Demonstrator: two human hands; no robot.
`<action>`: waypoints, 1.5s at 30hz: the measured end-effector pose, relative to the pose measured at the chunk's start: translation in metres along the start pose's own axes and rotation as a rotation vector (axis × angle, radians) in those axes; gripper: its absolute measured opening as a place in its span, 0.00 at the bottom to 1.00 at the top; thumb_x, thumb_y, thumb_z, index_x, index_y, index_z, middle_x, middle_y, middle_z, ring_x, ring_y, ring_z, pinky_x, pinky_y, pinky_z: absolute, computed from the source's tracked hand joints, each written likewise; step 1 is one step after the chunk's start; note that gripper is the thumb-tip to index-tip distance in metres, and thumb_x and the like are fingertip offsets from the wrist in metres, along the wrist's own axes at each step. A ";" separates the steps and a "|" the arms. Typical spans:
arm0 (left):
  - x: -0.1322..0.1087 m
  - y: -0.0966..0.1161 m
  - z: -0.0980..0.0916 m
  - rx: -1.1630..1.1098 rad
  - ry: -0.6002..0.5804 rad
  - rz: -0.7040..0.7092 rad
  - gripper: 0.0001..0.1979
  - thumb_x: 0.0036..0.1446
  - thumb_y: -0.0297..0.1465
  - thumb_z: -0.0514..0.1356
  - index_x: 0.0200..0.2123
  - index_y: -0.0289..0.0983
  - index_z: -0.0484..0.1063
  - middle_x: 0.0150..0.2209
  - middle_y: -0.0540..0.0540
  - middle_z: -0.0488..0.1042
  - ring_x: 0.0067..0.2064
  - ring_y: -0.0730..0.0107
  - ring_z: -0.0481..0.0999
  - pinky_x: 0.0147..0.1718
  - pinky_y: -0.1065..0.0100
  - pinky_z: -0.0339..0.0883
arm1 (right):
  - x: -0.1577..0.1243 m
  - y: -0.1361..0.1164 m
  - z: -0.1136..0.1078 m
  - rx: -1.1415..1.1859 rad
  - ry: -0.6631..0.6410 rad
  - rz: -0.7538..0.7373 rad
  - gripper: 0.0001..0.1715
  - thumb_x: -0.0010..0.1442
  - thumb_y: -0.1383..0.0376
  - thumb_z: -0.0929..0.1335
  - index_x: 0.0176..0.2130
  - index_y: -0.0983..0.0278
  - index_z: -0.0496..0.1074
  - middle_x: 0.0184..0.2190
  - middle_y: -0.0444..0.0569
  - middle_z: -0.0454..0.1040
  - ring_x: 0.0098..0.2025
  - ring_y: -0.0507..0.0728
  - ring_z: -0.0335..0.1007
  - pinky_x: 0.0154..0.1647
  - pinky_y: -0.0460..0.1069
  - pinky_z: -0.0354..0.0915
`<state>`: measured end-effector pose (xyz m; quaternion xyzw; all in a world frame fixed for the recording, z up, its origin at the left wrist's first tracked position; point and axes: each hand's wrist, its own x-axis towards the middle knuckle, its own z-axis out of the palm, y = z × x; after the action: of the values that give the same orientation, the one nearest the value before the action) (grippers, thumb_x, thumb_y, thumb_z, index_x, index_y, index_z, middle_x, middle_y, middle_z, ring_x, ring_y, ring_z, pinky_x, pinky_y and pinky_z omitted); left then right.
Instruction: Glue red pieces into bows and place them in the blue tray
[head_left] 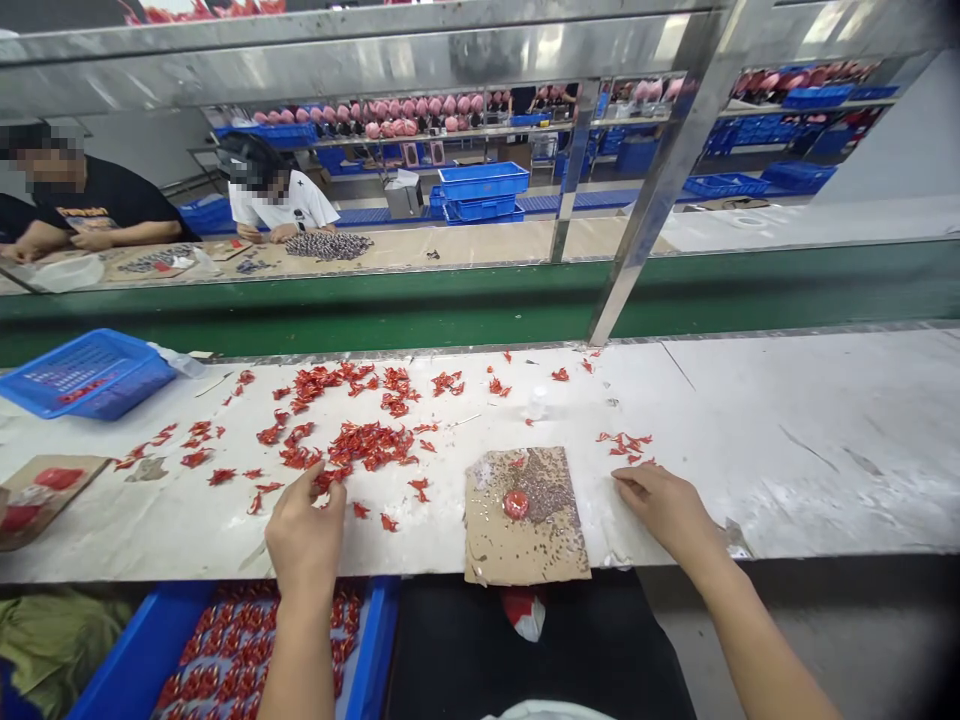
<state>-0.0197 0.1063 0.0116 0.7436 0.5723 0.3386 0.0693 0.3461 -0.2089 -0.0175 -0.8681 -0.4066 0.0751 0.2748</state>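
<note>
Red small pieces (371, 445) strewn and heaped across the pale, scuffed counter (750, 420), thickest just beyond the left hand (304, 525), with a smaller group (624, 443) just past the right hand (664, 505). Left hand at the near edge of the heap, thumb and fingers curled close together, red showing right beside the tips; impossible to tell whether pinched or merely lying behind. Right hand well apart, low over the counter, fingers bunched and nearly closed; any hold hidden from view. Between both hands, a square of cardboard (525, 555) peppered with dark flecks, slightly over the near edge, bearing a round red lump (515, 504). Farther left, a tilted blue basket (142, 385) and another cardboard piece (86, 465) with red patches. Below the counter, a blue tray (384, 640) filled with rows of red pieces. Across a green panel (450, 312) and metal posts, co-workers seated near a dark speckled pile (330, 246); behind, stacked blue crates (484, 182) and shelves of pink rounded items (435, 107).
</note>
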 end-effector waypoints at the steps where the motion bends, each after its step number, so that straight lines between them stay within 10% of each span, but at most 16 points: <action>1: -0.001 0.004 -0.004 -0.074 0.036 -0.025 0.19 0.58 0.36 0.61 0.52 0.38 0.79 0.47 0.41 0.80 0.46 0.55 0.80 0.56 0.55 0.68 | -0.003 -0.007 0.001 0.080 0.037 0.048 0.13 0.62 0.58 0.68 0.41 0.58 0.81 0.40 0.49 0.83 0.41 0.62 0.80 0.47 0.58 0.73; 7: -0.006 0.029 -0.016 -0.871 0.107 -0.544 0.18 0.48 0.30 0.69 0.45 0.38 0.80 0.39 0.47 0.79 0.42 0.65 0.79 0.54 0.59 0.72 | -0.017 -0.074 0.006 0.638 -0.004 0.185 0.13 0.60 0.53 0.73 0.41 0.57 0.82 0.40 0.47 0.84 0.42 0.60 0.81 0.46 0.53 0.74; 12: -0.020 0.029 -0.018 -1.639 -0.078 -0.954 0.12 0.46 0.20 0.62 0.37 0.34 0.74 0.38 0.46 0.76 0.38 0.75 0.76 0.39 0.76 0.77 | -0.012 -0.111 0.011 0.647 -0.078 0.023 0.09 0.64 0.58 0.71 0.40 0.57 0.82 0.39 0.47 0.81 0.41 0.58 0.77 0.43 0.52 0.71; 21: -0.072 0.037 -0.006 -1.456 -0.262 -1.086 0.13 0.59 0.18 0.61 0.44 0.36 0.78 0.44 0.43 0.81 0.48 0.68 0.82 0.48 0.71 0.79 | -0.001 -0.116 0.028 0.585 -0.214 -0.059 0.09 0.64 0.58 0.72 0.39 0.57 0.83 0.35 0.47 0.75 0.32 0.54 0.67 0.34 0.50 0.64; 26: -0.090 0.039 -0.010 -1.324 -0.462 -0.952 0.19 0.50 0.31 0.74 0.47 0.38 0.78 0.46 0.41 0.82 0.38 0.66 0.83 0.33 0.72 0.79 | 0.002 -0.117 0.034 0.555 -0.237 -0.094 0.08 0.65 0.59 0.71 0.39 0.57 0.83 0.36 0.47 0.76 0.33 0.55 0.68 0.36 0.51 0.63; 32: -0.092 0.043 -0.013 -1.403 -0.396 -0.984 0.16 0.49 0.31 0.74 0.41 0.34 0.80 0.42 0.40 0.82 0.29 0.76 0.75 0.29 0.76 0.75 | 0.002 -0.120 0.036 0.524 -0.239 -0.100 0.08 0.65 0.61 0.71 0.37 0.57 0.83 0.34 0.46 0.76 0.34 0.55 0.69 0.36 0.51 0.62; 45: -0.107 0.074 -0.012 -1.396 -0.673 -1.043 0.16 0.55 0.23 0.69 0.48 0.35 0.76 0.40 0.41 0.83 0.42 0.59 0.85 0.41 0.67 0.81 | -0.010 -0.127 0.028 1.036 -0.279 0.131 0.12 0.58 0.55 0.76 0.37 0.61 0.82 0.35 0.47 0.81 0.37 0.55 0.74 0.43 0.51 0.67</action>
<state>0.0204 -0.0180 0.0114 0.2415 0.4505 0.2987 0.8059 0.2451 -0.1392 0.0261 -0.6241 -0.2939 0.3972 0.6053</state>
